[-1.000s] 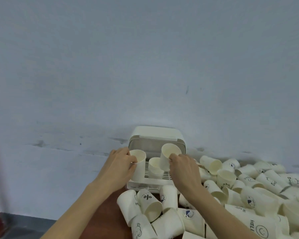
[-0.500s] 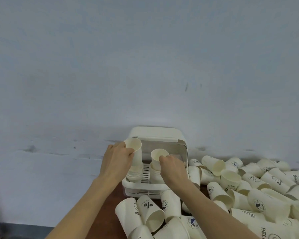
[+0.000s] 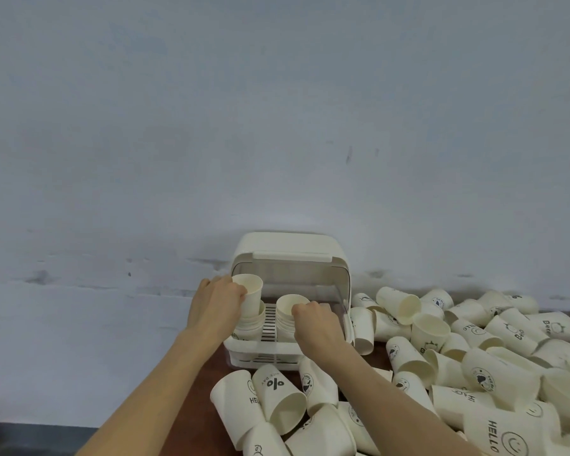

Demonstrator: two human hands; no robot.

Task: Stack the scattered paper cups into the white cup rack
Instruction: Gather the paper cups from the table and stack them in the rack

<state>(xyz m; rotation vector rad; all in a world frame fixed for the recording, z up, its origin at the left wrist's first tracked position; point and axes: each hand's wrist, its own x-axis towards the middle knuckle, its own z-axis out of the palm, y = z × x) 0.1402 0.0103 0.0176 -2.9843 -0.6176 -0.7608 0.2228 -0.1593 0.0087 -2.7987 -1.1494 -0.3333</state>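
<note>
Both hands grip cups: L hand (image 3: 216, 307) on top cup (image 3: 250, 295), R hand (image 3: 316, 324) on right-stack cup (image 3: 290, 304) in rack (image 3: 288, 355). Push L cup in crooked & that stack may tip.

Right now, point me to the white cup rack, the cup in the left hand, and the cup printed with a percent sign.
white cup rack (image 3: 288, 246): head view, on its lid top.
cup in the left hand (image 3: 252, 296): head view, on its side wall.
percent-sign cup (image 3: 277, 390): head view, on its printed side.

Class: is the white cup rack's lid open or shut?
Open: the white cup rack shows its lid flipped up, cup stacks exposed.
</note>
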